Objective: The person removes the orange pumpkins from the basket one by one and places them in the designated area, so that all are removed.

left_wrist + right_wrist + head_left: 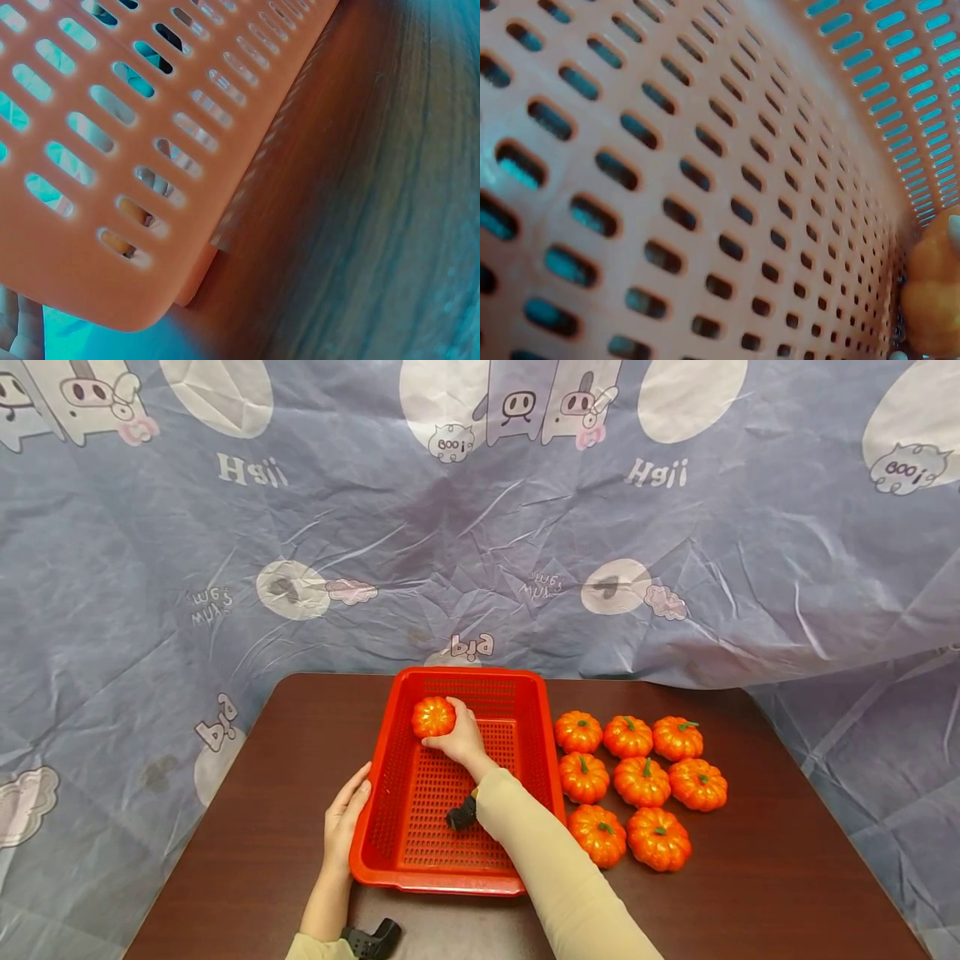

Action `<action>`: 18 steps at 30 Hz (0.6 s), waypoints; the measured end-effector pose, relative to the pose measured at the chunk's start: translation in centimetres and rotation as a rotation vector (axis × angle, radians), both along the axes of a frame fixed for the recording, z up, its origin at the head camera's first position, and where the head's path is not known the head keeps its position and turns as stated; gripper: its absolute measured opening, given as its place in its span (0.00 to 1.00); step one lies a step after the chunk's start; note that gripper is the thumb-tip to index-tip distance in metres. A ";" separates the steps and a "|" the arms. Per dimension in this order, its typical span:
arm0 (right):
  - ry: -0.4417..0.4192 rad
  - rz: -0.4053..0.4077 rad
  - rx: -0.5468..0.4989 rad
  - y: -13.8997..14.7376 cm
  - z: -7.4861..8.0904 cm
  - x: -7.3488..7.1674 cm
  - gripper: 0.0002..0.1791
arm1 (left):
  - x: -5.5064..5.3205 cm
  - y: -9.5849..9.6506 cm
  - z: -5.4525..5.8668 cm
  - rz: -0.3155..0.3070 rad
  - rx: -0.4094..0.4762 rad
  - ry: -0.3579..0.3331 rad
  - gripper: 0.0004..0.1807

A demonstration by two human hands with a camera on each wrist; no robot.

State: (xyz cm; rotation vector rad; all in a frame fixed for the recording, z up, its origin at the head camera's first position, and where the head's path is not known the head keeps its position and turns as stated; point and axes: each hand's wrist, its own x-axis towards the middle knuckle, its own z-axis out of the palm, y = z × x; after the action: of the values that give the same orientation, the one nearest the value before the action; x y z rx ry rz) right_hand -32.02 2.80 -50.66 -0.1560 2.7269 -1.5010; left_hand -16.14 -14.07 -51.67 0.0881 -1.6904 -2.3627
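A red slotted plastic basket lies on the table, its long side running away from me. Inside its far left corner, my right hand grips a small shiny orange pumpkin between thumb and fingers. The right wrist view catches the same pumpkin at its right edge, close to the basket's perforated floor. My left hand rests with extended fingers against the outside of the basket's left wall. From the left wrist, that slotted wall fills much of the view.
Several orange pumpkins with green stems stand in rough rows on the table just right of the basket. The dark brown table ends at a wrinkled blue-grey printed cloth behind. Black wrist devices sit on both forearms.
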 end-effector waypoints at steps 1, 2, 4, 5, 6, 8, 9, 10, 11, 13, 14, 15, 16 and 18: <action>0.003 -0.009 0.004 0.1 0.1 0.0 0.49 | 0.0 0.0 0.0 0.000 -0.005 -0.001 0.23; 0.007 -0.018 0.006 0.1 0.1 0.0 0.48 | 0.0 0.1 0.0 0.000 -0.009 -0.002 0.23; 0.009 -0.034 0.010 0.3 0.3 0.0 0.48 | 0.0 0.1 0.1 -0.001 -0.019 -0.006 0.23; 0.007 -0.042 0.009 0.3 0.4 -0.1 0.48 | 0.0 0.1 0.1 -0.001 -0.021 -0.008 0.23; 0.005 -0.047 0.006 0.4 0.6 -0.1 0.48 | 0.0 0.2 0.2 -0.002 -0.019 -0.010 0.23; 0.006 -0.049 -0.004 0.6 1.0 -0.3 0.48 | 0.0 0.2 0.2 -0.002 -0.014 -0.013 0.23; 0.005 -0.047 -0.007 0.7 1.3 -0.3 0.48 | 0.0 0.2 0.2 -0.001 -0.007 -0.014 0.23; 0.005 -0.045 -0.015 0.8 1.6 -0.4 0.48 | 0.0 0.2 0.2 -0.001 -0.001 -0.015 0.23; 0.008 -0.043 -0.022 1.0 1.9 -0.5 0.48 | 0.1 0.2 0.3 -0.003 0.002 -0.015 0.23; 0.015 -0.040 -0.032 1.2 2.6 -0.6 0.48 | 0.1 0.2 0.3 -0.003 0.006 -0.016 0.23; 0.016 -0.040 -0.031 1.4 3.0 -0.6 0.48 | 0.1 0.1 0.3 -0.002 0.006 -0.017 0.23; 0.019 -0.040 -0.030 1.6 3.4 -0.6 0.48 | 0.1 0.1 0.3 -0.002 0.007 -0.017 0.23; 0.021 -0.040 -0.029 1.7 3.7 -0.7 0.48 | 0.1 0.1 0.3 -0.003 0.007 -0.016 0.24; 0.024 -0.040 -0.022 2.1 4.5 -0.7 0.49 | 0.1 0.1 0.2 -0.002 0.009 -0.012 0.24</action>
State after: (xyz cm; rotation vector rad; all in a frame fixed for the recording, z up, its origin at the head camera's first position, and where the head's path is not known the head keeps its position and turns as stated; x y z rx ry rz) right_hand -32.73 4.88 -46.20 -0.1204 2.7489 -1.5496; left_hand -16.00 -13.97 -51.43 0.1015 -1.6867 -2.3758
